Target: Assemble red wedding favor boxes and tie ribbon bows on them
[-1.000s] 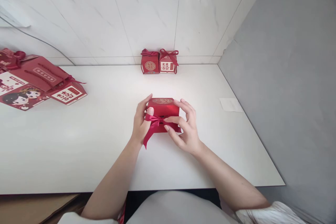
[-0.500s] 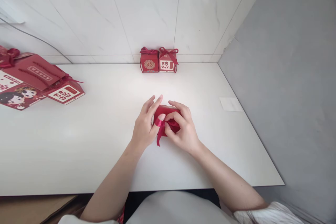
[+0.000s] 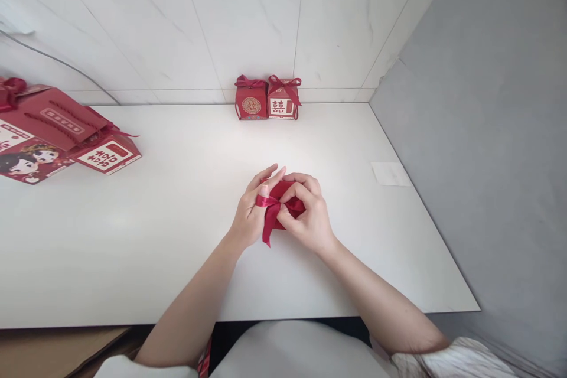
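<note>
A small red gift box lies on the white table, mostly covered by both hands. Over its top runs a dark red ribbon, one tail hanging toward me. My left hand is at the box's left side, with a ribbon loop around its thumb and its fingers stretched along the box. Thumb and forefinger of my right hand pinch the ribbon at the knot, while its other fingers rest over the box's far right edge. Part of a bow loop shows under the right palm.
Two red boxes with bows stand at the wall. To the left are a large red gift bag and a red-and-white box. A white paper slip lies near the table's right edge. A grey wall borders the right.
My left thumb has moved slightly left and up, drawing the ribbon loop out sideways, and its fingers have shifted right over the box. My right hand keeps its pinch.
</note>
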Action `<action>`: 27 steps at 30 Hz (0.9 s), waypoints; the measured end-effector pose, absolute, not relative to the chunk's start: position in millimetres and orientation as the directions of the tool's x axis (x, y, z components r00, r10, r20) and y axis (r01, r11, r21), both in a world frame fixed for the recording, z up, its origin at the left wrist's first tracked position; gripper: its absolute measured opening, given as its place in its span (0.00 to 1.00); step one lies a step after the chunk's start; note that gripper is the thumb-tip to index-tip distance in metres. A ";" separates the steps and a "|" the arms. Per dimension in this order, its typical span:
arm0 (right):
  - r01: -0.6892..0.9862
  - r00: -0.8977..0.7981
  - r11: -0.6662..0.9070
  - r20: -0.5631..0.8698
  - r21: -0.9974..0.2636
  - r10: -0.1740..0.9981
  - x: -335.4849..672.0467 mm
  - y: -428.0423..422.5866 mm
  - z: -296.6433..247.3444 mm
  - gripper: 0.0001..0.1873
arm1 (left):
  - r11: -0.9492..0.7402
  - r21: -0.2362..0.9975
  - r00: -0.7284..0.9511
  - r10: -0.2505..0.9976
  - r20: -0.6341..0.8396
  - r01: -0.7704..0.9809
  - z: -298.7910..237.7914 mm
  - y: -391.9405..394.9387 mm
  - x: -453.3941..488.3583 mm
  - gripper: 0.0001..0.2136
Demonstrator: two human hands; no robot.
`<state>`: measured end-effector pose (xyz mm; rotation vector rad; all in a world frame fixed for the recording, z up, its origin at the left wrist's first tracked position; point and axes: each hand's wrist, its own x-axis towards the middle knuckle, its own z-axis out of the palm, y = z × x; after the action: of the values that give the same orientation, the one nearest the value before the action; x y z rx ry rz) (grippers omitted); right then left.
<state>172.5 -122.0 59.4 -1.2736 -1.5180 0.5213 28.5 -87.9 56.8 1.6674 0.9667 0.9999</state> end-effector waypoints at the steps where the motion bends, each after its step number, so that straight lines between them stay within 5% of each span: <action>1: 0.417 0.102 0.326 0.401 -0.848 0.911 172.9 -122.0 59.8 0.07 | -0.217 0.970 0.368 0.916 0.163 0.109 56.0 -87.1 29.1 0.20; 5: 0.335 0.073 0.289 0.330 -0.897 0.941 177.9 -122.3 61.4 0.07 | -0.103 0.995 0.416 0.905 0.087 0.016 55.5 -83.5 27.9 0.20; 14: 0.115 -0.230 0.239 0.208 -0.964 0.951 208.1 -117.8 63.3 0.18 | -0.125 0.980 0.326 0.943 0.069 0.155 58.3 -73.7 15.5 0.19; 21: 0.113 -0.180 0.146 0.125 -0.983 0.976 220.5 -111.6 69.3 0.04 | -0.221 0.955 0.340 0.929 0.145 0.197 66.5 -71.9 6.9 0.05; 27: 0.114 -0.236 0.083 0.054 -0.990 0.970 224.0 -109.2 69.7 0.14 | -0.282 0.910 0.458 0.881 0.119 0.305 73.7 -72.1 -2.3 0.09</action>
<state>224.0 -109.2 69.7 -1.1272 -1.5069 1.2653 -2.3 -72.1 73.7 1.8144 1.0064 0.8101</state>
